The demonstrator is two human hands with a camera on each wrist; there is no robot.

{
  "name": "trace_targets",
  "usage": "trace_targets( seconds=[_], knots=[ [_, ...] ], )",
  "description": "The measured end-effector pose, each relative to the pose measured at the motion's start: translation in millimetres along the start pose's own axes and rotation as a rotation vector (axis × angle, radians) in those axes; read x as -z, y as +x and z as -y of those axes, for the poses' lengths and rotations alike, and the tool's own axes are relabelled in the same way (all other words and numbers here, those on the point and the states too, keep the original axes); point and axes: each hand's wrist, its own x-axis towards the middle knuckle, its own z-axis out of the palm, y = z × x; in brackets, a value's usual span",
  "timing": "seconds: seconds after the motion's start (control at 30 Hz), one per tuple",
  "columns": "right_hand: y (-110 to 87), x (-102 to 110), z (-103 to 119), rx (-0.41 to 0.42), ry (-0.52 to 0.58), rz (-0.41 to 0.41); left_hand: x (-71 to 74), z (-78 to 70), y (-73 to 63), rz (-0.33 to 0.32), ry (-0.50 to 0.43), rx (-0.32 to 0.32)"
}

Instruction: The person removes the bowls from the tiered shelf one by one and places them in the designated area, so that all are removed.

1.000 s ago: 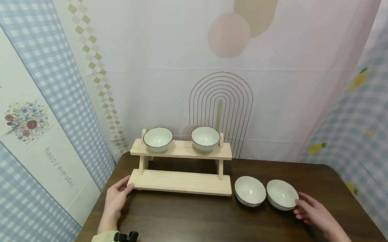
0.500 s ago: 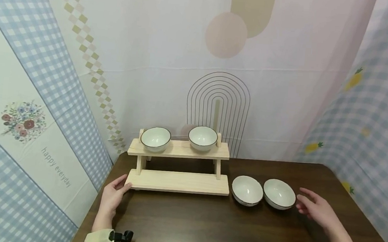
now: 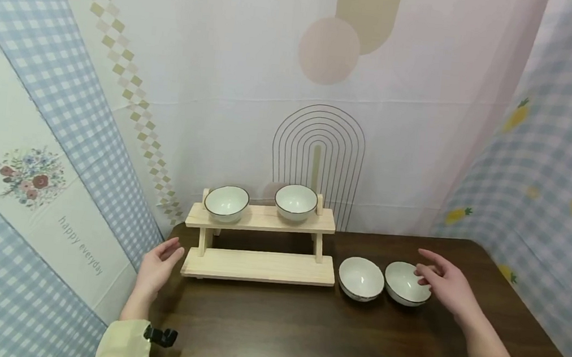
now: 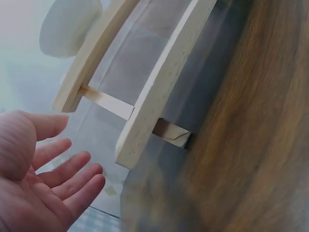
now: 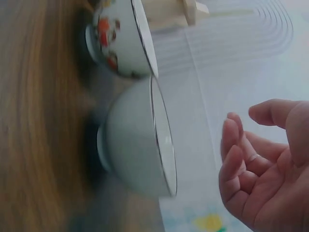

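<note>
A two-tier wooden stand [image 3: 258,265] is on the dark table, with two white bowls, a left one [image 3: 226,203] and a right one [image 3: 296,202], on its upper shelf. Just off the stand's left end is my left hand [image 3: 156,266], fingers loose and holding nothing; the left wrist view shows a gap between it and the wood [image 4: 145,96]. Right of the stand, two more bowls sit side by side: a nearer-to-stand bowl [image 3: 361,278] with a flower pattern outside [image 5: 113,43], and a plain-sided bowl [image 5: 135,137]. Over the plain bowl hovers my right hand [image 3: 442,283], apart from it.
The brown table [image 3: 303,333] extends in front of the stand and bowls. A pale printed cloth [image 3: 223,82] hangs behind, and checked cloths hang at the left [image 3: 90,144] and right [image 3: 545,195]. Each wrist wears a black strap.
My left hand has let go of the stand's left end and moved away to the left. My right hand has come off the rightmost bowl's side and risen above it. The view shifts slightly.
</note>
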Motion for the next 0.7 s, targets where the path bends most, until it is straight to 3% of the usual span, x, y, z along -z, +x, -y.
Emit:
trace_targets(
  seconds=[0.2,0.5,0.7],
  knots=[
    [16.8,-25,29,0.080,0.006,0.006,5.2,-12.9,12.1,0.021,-0.006,-0.030],
    [40.9,-59,75,0.163,0.005,0.066,-1.8,-32.3,35.2,0.036,0.031,-0.042],
    [57.9,-77,94,0.175,-0.008,0.106,-8.9,-42.3,45.9,0.047,0.014,-0.029]
  ],
)
